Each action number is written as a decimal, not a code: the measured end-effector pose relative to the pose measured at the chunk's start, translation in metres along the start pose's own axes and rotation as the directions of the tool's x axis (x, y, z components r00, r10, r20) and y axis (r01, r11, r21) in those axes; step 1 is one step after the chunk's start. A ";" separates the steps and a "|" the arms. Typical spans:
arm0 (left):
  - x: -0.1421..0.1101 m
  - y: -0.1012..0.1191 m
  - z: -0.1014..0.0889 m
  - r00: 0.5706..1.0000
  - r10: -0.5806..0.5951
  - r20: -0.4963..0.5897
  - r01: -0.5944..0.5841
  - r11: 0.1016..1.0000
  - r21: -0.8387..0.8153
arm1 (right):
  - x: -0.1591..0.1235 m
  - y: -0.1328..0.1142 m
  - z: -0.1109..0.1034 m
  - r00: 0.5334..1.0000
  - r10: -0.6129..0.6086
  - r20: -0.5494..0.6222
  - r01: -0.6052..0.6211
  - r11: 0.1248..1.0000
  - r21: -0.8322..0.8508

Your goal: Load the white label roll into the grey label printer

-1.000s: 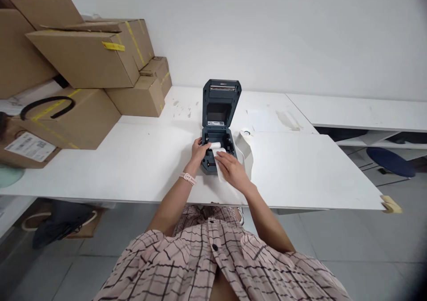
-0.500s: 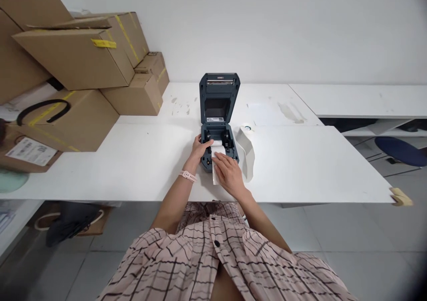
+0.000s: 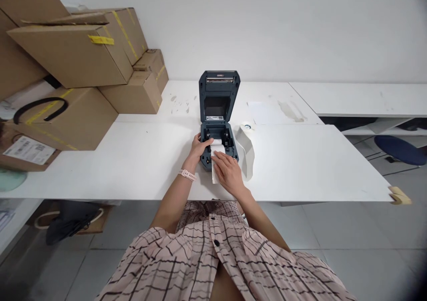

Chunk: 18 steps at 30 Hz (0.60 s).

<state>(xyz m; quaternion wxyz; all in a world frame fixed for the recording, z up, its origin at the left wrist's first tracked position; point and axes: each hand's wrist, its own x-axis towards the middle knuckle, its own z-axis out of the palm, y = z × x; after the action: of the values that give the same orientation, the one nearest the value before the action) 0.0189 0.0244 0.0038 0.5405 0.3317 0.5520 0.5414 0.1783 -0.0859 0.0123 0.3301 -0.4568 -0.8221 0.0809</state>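
A dark grey label printer (image 3: 218,114) stands on the white table (image 3: 300,163) with its lid swung up. A white paper roll (image 3: 217,143) lies in its bay, and a strip of paper runs out over the front edge. My left hand (image 3: 197,148) grips the printer's left side, thumb toward the roll. My right hand (image 3: 227,172) lies flat, fingers stretched out, pressing the paper strip at the printer's front.
A second white label roll (image 3: 246,146) with a loose tail lies just right of the printer. Several cardboard boxes (image 3: 83,65) are stacked at the left. A lower white shelf (image 3: 363,98) and a blue stool (image 3: 398,150) are at the right.
My right hand has drawn the paper strip toward me over the printer's front. The left hand stays on the printer's side. The view has shifted slightly.
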 end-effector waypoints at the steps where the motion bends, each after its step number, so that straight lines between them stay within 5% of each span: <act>1: 0.000 0.001 0.000 1.000 0.002 0.003 -0.002 1.000 0.001 | 0.001 0.000 0.001 1.000 0.001 0.002 -0.001 1.000 0.000; 7: -0.036 -0.002 -0.004 1.000 0.027 -0.009 -0.027 0.998 0.055 | -0.006 -0.002 -0.005 1.000 0.000 0.009 0.000 0.997 0.076; 11: -0.093 -0.030 -0.021 0.998 0.015 0.054 -0.018 0.999 0.041 | 0.008 0.005 -0.042 0.997 -0.074 -0.016 0.075 0.944 0.322; 15: -0.122 -0.054 -0.035 0.980 0.101 0.170 -0.101 0.995 -0.011 | 0.098 0.043 -0.082 0.964 0.040 -0.261 0.049 0.944 0.326; 18: -0.122 -0.056 -0.039 0.974 0.116 0.195 -0.122 0.992 0.018 | 0.196 0.088 -0.083 0.960 0.090 -0.264 0.016 0.928 0.373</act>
<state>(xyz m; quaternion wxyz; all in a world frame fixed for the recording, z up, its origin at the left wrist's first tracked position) 0.0177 -0.1118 -0.0273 0.5533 0.4229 0.4840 0.5298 0.2197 0.1076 0.1300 0.5205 -0.4082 -0.7288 0.1767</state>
